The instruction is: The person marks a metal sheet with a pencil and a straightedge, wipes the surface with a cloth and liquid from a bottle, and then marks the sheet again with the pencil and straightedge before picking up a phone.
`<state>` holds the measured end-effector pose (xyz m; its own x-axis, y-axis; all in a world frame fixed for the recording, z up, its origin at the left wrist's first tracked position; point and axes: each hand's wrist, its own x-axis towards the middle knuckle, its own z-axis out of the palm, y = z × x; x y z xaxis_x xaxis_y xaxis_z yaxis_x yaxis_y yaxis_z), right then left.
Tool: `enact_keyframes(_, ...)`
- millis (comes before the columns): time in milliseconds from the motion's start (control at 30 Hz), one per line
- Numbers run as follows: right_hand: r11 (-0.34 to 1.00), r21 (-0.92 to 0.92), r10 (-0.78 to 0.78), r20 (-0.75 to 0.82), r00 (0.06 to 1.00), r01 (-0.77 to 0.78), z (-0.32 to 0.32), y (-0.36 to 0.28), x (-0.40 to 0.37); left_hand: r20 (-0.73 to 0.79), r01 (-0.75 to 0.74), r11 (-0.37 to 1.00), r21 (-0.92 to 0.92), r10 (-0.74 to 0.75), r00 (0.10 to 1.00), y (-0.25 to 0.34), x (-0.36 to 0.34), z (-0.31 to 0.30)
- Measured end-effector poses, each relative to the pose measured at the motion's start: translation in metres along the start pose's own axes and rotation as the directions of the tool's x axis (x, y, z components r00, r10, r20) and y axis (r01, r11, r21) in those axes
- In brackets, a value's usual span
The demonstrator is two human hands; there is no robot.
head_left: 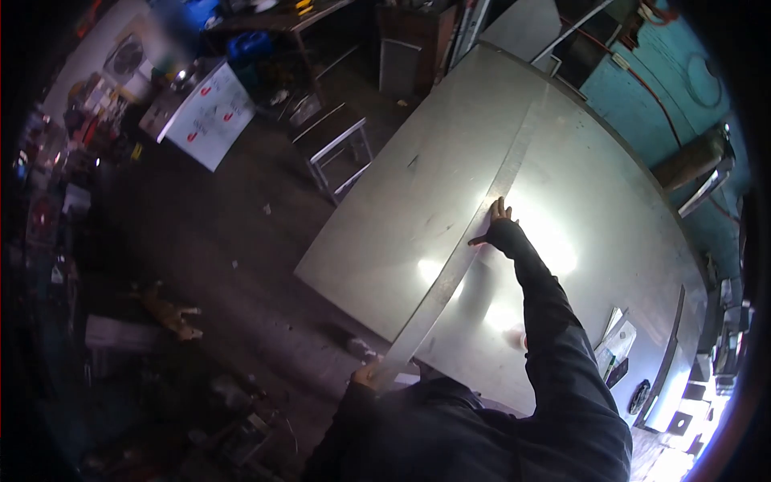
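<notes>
A long, flat metal strip lies diagonally across a large, smooth metal-topped table. Its near end sticks out past the table edge, close to my body, where my left hand has its fingers closed around it. Farther along, my right hand rests at the strip's right edge with thumb and fingers spread, touching it without wrapping around it. Bright reflections glare on the metal beside this hand. The far end of the strip blends into the table surface.
Papers, a dark phone-like object and a black object sit at the table's right. Left of the table stand a metal-framed stand and a white printed panel. An orange-brown animal lies on the floor.
</notes>
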<state>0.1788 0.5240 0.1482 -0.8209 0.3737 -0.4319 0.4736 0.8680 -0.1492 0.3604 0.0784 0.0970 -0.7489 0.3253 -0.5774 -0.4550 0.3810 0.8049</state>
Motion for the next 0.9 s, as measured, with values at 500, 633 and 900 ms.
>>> enact_keyframes(500,0.998,0.018,-0.058,-0.195,0.979,0.063,0.073,-0.205,-0.001,-0.317,-0.108,0.977,0.185,0.164,0.934,-0.071,-0.023,-0.191)
enact_keyframes(633,0.998,0.045,-0.023,-0.2,0.98,0.033,0.065,-0.206,0.026,-0.268,-0.108,0.964,0.243,0.173,0.948,-0.046,0.005,-0.207)
enact_keyframes(900,0.999,0.02,0.053,-0.249,0.967,-0.05,0.052,-0.195,0.089,-0.27,-0.195,0.952,0.235,0.257,0.928,-0.017,0.073,-0.209)
